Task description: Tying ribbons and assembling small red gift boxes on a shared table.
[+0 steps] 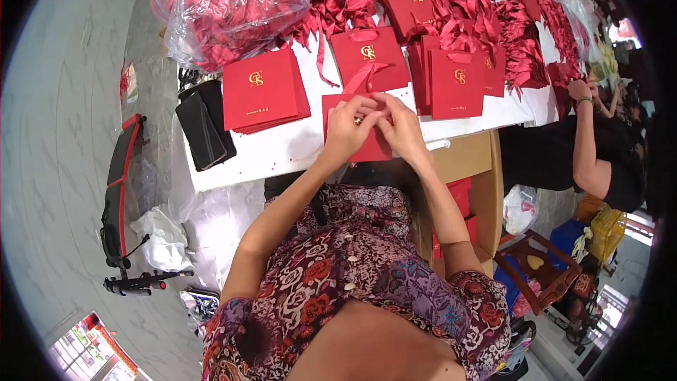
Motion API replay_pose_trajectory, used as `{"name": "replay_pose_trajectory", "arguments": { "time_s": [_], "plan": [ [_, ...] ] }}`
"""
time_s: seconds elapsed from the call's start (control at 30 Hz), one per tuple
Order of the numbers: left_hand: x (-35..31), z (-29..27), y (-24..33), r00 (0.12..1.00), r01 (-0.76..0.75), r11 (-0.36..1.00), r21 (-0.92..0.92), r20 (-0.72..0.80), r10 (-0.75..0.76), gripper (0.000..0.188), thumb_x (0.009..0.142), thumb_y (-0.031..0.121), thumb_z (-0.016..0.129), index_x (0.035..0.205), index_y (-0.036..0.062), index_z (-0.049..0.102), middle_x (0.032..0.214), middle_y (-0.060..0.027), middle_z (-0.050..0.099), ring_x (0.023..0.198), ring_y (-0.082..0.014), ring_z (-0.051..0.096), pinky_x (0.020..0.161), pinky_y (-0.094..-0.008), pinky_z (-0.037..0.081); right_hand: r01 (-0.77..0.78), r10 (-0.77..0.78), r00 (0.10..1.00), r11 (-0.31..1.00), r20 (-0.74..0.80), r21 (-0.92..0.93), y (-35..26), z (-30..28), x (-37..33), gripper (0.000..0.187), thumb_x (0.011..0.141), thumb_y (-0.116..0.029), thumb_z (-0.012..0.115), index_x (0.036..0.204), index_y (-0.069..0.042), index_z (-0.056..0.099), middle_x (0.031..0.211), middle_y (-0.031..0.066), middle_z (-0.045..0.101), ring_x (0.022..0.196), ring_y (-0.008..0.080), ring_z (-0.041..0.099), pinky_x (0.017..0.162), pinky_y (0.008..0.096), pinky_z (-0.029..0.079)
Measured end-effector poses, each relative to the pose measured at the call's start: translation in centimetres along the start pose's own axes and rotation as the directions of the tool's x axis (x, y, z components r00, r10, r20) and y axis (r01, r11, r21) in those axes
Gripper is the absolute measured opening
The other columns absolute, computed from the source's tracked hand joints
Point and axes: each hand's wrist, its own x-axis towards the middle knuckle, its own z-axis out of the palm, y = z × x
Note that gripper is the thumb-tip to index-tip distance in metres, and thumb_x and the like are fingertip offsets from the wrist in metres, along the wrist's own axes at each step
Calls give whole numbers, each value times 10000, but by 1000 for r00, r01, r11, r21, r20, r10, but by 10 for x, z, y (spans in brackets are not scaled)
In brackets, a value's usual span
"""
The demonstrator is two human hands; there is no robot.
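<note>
A small red gift bag [370, 149] lies flat at the table's front edge, below both of my hands. My left hand [345, 127] and my right hand [403, 130] meet over its upper part, fingertips pinched together. A red satin ribbon [364, 79] runs out from between the fingers toward the far side; the fingers hide the part they grip. Just beyond lies another red bag [381, 63] with a gold emblem and a ribbon on top. To the left sits a stack of flat red bags [261, 92], with more upright bags [457, 88] at the right.
A clear plastic sack of red ribbons [226, 7] fills the far left of the white table [275, 155]. Black phones [201, 130] lie at its left edge. Ribbon heaps [522, 46] cover the far right. An open cardboard box [465, 155] stands by my right arm; a co-worker's arm [587, 141] is beyond.
</note>
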Motion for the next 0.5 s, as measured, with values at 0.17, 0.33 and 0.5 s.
{"name": "replay_pose_trajectory", "arguments": {
  "time_s": [0.17, 0.33, 0.5],
  "plan": [
    [2, -2, -3, 967, 240, 936, -259, 147, -208, 123, 891, 79, 692, 971, -13, 680, 839, -52, 720, 764, -83, 665, 690, -221, 526, -132, 134, 991, 981, -2, 143, -4, -4, -2, 238, 840, -49, 711, 1051, -9, 610, 837, 150, 657, 768, 293, 675, 688, 371, 528],
    [7, 1, -9, 973, 229, 862, -451, 123, -194, 107, 880, 71, 689, 918, -28, 690, 776, -65, 724, 700, -82, 666, 645, -218, 524, -87, 95, 995, 952, -14, 293, 8, -7, -10, 184, 864, -90, 704, 1011, -1, 636, 840, 141, 658, 751, 273, 671, 668, 356, 520],
    [9, -7, -4, 970, -196, 911, 363, -65, 235, 275, 812, 177, 760, 1036, 38, 682, 963, -89, 662, 900, -233, 610, 818, -368, 459, 15, -4, 992, 996, -126, 83, 11, -10, -11, 145, 879, -131, 689, 959, -10, 672, 880, 144, 660, 800, 317, 668, 700, 381, 519]
  ]
}}
